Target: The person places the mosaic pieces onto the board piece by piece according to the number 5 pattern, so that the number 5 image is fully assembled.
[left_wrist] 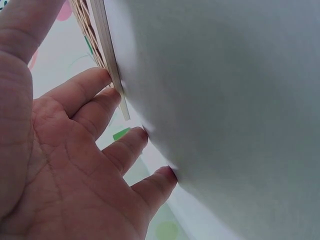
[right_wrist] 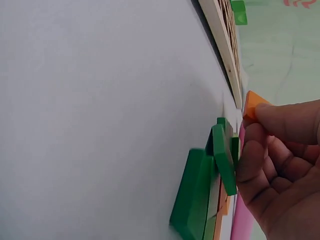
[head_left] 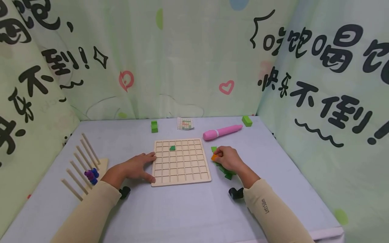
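Note:
A pale wooden grid board (head_left: 181,162) lies flat on the table with one small green piece (head_left: 172,147) in a cell near its top. My left hand (head_left: 138,166) rests open against the board's left edge (left_wrist: 111,60), fingertips (left_wrist: 107,76) touching it. My right hand (head_left: 228,158) pinches a small orange block (head_left: 214,157) (right_wrist: 251,104) just right of the board. Under that hand lies a pile of green blocks (head_left: 225,172) (right_wrist: 207,187).
A pink pen-shaped tool (head_left: 222,132) lies behind the right hand. A green block (head_left: 154,126), a small pattern card (head_left: 185,123) and another green block (head_left: 247,120) sit at the back. A wooden peg rack (head_left: 83,167) with purple and blue beads stands at the left. Printed fabric walls enclose the table.

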A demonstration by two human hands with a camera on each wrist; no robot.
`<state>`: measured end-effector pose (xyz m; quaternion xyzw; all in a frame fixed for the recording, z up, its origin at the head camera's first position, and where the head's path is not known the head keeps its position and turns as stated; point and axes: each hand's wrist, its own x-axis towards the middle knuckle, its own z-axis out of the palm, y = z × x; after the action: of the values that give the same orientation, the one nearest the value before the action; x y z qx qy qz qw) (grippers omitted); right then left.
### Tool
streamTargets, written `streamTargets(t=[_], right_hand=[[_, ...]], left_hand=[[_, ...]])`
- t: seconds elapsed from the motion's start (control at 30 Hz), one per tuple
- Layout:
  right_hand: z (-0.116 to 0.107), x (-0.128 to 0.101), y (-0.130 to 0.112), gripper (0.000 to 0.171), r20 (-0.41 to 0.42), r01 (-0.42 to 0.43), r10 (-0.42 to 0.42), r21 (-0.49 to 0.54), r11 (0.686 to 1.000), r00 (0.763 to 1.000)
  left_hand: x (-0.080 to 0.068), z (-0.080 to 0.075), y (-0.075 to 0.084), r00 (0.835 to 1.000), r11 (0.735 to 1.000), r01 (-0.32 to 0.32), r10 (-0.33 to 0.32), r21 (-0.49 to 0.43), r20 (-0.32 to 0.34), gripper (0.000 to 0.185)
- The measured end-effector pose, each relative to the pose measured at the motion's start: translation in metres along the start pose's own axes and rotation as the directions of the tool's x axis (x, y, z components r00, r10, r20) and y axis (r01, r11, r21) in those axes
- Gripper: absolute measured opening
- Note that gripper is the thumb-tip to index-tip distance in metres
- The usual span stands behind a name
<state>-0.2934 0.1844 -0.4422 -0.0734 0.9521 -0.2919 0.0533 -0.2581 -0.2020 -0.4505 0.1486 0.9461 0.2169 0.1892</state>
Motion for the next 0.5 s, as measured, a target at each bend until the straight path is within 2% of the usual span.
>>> streamTargets(t=[0.17, 0.5], right_hand=[[0.006, 0.004, -0.005, 0.016, -0.031, 0.002, 0.000, 0.077, 0.997, 1.000], [0.018, 0.021, -0.027, 0.015, -0.021, -0.010, 0.013, 0.151, 0.988, 1.000]], left_hand=[[0.000, 0.001, 0.001, 1.000, 1.000, 0.012, -0.012, -0.010, 0.001, 0.105], [0.000, 0.001, 0.000, 1.000, 0.999, 0.027, -0.027, -0.022, 0.000, 0.105]])
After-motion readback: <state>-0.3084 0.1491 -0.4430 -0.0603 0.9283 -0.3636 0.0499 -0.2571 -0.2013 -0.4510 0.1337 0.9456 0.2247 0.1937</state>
